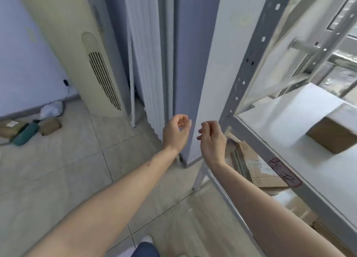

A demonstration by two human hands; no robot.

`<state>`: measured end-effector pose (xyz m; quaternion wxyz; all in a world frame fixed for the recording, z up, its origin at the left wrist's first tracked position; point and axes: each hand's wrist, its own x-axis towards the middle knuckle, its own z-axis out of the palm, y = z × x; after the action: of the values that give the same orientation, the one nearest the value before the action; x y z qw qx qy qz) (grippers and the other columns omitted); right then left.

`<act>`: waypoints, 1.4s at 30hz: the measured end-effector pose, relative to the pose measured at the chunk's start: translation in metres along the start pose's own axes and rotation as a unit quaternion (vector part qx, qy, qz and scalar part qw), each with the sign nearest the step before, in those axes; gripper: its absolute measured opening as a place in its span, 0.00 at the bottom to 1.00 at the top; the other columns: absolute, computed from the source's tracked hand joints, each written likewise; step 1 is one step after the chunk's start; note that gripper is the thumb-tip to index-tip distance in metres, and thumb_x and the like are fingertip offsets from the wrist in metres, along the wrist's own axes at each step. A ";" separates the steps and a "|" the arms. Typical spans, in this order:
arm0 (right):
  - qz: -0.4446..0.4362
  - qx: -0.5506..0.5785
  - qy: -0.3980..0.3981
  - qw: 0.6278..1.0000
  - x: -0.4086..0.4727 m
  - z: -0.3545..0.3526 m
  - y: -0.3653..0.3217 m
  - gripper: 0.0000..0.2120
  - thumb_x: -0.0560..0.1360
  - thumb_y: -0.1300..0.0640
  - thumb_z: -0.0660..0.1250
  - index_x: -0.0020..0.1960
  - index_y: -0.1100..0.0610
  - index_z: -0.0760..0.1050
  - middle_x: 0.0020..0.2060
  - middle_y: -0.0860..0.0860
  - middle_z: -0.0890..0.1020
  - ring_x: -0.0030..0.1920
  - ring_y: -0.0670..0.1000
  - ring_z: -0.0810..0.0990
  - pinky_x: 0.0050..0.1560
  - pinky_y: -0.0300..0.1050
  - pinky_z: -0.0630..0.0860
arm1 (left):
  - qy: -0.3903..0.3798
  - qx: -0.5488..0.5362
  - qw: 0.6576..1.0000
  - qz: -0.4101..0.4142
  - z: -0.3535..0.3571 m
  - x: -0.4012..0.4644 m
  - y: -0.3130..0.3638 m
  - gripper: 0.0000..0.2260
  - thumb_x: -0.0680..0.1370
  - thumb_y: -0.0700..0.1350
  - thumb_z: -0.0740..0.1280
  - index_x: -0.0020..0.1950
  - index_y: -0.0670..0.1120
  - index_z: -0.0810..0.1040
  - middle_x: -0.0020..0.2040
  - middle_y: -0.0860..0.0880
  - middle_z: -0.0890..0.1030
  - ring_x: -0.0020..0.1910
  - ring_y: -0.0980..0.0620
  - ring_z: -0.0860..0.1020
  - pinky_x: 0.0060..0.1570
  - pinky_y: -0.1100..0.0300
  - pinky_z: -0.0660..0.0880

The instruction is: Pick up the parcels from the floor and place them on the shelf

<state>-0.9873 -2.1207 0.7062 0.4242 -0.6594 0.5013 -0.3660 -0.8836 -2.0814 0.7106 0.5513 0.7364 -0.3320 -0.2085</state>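
Note:
Both my arms reach forward over the tiled floor. My left hand [176, 132] and my right hand [211, 139] hang side by side with loosely curled fingers, and neither holds anything. To their right stands the grey metal shelf [255, 139]. A brown cardboard box [333, 135] sits on its white board at the right. Below that board, another cardboard parcel with tape and a label [257, 167] lies on a lower level. At the far left of the floor lie a teal parcel [26, 131], a tan parcel [50, 126], a white bag [51, 110] and a second tan parcel [8, 128].
A cream standing air conditioner [81, 50] fills the left corner, with a cable on the floor beside the parcels. White vertical blinds [148, 63] and a grey wall corner [190, 83] stand straight ahead. A red label [284, 172] is stuck on the shelf's front rail.

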 end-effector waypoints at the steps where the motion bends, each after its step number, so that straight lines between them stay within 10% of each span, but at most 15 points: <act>1: -0.003 -0.005 -0.026 1.000 -0.006 0.016 -0.004 0.10 0.81 0.50 0.57 0.45 0.52 0.73 0.42 0.51 0.83 0.43 0.55 0.83 0.50 0.57 0.78 | 0.018 0.002 1.000 -0.012 -0.018 -0.001 -0.007 0.11 0.80 0.44 0.66 0.59 0.41 0.79 0.53 0.49 0.82 0.50 0.55 0.78 0.46 0.78 0.71; 17: -0.082 -0.047 -0.373 0.923 -0.182 0.272 -0.098 0.11 0.79 0.50 0.58 0.44 0.55 0.74 0.38 0.48 0.82 0.41 0.54 0.84 0.50 0.56 0.79 | 0.303 0.071 0.938 -0.155 -0.334 -0.091 -0.132 0.12 0.79 0.45 0.67 0.60 0.41 0.79 0.55 0.46 0.83 0.51 0.53 0.79 0.49 0.68 0.70; 30: -0.150 -0.077 -0.579 0.798 -0.367 0.428 -0.155 0.10 0.80 0.50 0.58 0.47 0.51 0.76 0.43 0.50 0.84 0.37 0.49 0.85 0.43 0.47 0.77 | 0.535 -0.046 0.804 -0.256 -0.528 -0.222 -0.214 0.08 0.78 0.41 0.68 0.56 0.40 0.80 0.49 0.49 0.81 0.46 0.53 0.77 0.37 0.77 0.70; 42: -0.197 -0.052 -0.715 0.669 -0.504 0.577 -0.210 0.11 0.81 0.55 0.60 0.49 0.59 0.78 0.39 0.51 0.82 0.37 0.51 0.82 0.29 0.26 0.69 | 0.682 -0.094 0.663 -0.294 -0.685 -0.287 -0.270 0.11 0.79 0.45 0.67 0.59 0.42 0.79 0.51 0.50 0.80 0.48 0.54 0.77 0.47 0.65 0.71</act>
<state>-0.5052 -1.4905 0.6572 0.5359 -0.8235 -0.0784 0.1691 -0.5514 -1.3676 0.6458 0.6001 0.6763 0.3916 0.1707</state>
